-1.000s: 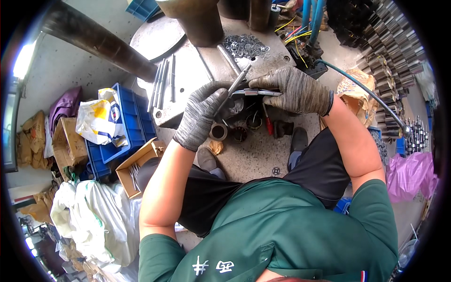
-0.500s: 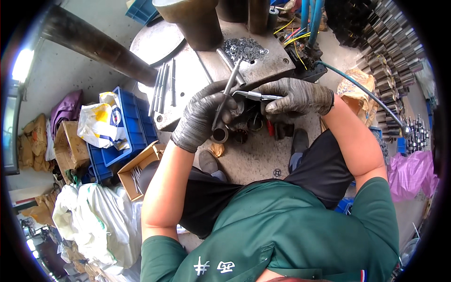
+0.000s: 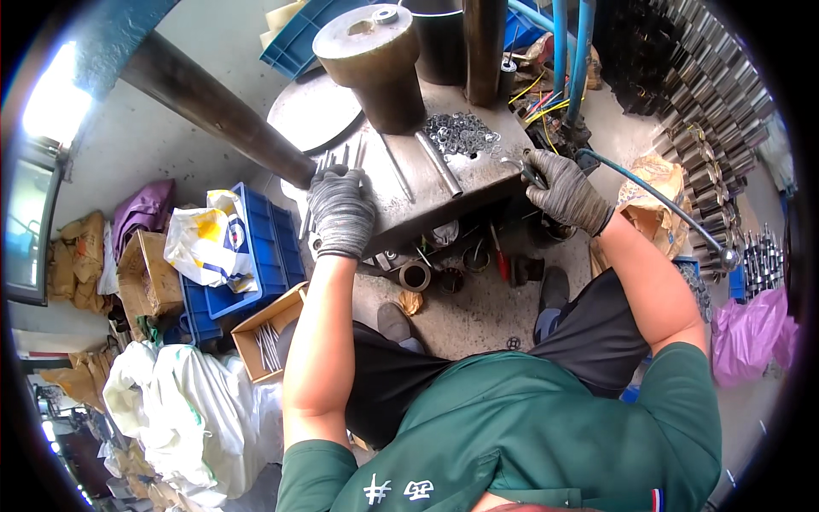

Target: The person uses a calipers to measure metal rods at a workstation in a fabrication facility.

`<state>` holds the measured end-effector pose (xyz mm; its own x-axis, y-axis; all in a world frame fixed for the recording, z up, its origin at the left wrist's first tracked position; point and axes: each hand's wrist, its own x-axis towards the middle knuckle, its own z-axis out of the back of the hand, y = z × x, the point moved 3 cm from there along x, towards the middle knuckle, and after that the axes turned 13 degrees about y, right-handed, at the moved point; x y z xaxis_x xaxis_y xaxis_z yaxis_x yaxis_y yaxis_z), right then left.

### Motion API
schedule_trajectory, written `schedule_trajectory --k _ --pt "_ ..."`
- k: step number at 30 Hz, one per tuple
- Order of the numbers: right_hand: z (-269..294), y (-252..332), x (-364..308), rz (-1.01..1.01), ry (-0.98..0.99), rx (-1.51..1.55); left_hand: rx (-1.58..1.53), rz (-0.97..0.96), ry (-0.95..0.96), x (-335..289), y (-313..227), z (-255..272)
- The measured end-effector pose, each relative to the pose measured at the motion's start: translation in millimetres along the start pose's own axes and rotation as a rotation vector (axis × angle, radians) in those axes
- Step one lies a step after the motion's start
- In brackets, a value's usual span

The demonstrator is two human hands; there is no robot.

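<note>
My left hand [image 3: 341, 213], in a grey knit glove, is at the left of the metal worktable [image 3: 490, 175]. Its fingers are bent down over thin metal rods [image 3: 358, 147], closed on a rod; their tips are hidden. Past the table's right corner, my right hand [image 3: 567, 192], also gloved, is closed round pliers [image 3: 533, 175] with a slim metal nose pointing left. A thick metal tube [image 3: 439, 162] and another thin rod [image 3: 392, 169] lie between the hands. Behind the tube is a pile of small dark rings [image 3: 461, 134].
A large flanged metal cylinder [image 3: 375, 77] stands on the table near a round plate [image 3: 311, 115]. A dark column [image 3: 222, 107] slants in at left. Blue crates [image 3: 273, 239] and a carton of rods [image 3: 269, 341] sit left. A blue hose [image 3: 657, 188] crosses at right.
My left hand has moved forward and left, carrying the rod away from the pliers to the other rods. My right hand has drawn right with the pliers. The view has shifted.
</note>
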<state>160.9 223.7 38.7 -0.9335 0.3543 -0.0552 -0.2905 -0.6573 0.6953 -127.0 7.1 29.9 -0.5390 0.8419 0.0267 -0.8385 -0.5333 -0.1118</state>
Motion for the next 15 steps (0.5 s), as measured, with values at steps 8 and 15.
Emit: schedule_trajectory --k 8,15 --pt "-7.7 -8.1 -2.6 0.202 -0.123 -0.420 -0.048 -0.315 -0.010 -10.0 -48.9 -4.6" --pt "-26.5 -13.9 15.8 0.231 -0.209 -0.527 0.014 -0.355 0.203 -20.6 -66.3 -11.4"
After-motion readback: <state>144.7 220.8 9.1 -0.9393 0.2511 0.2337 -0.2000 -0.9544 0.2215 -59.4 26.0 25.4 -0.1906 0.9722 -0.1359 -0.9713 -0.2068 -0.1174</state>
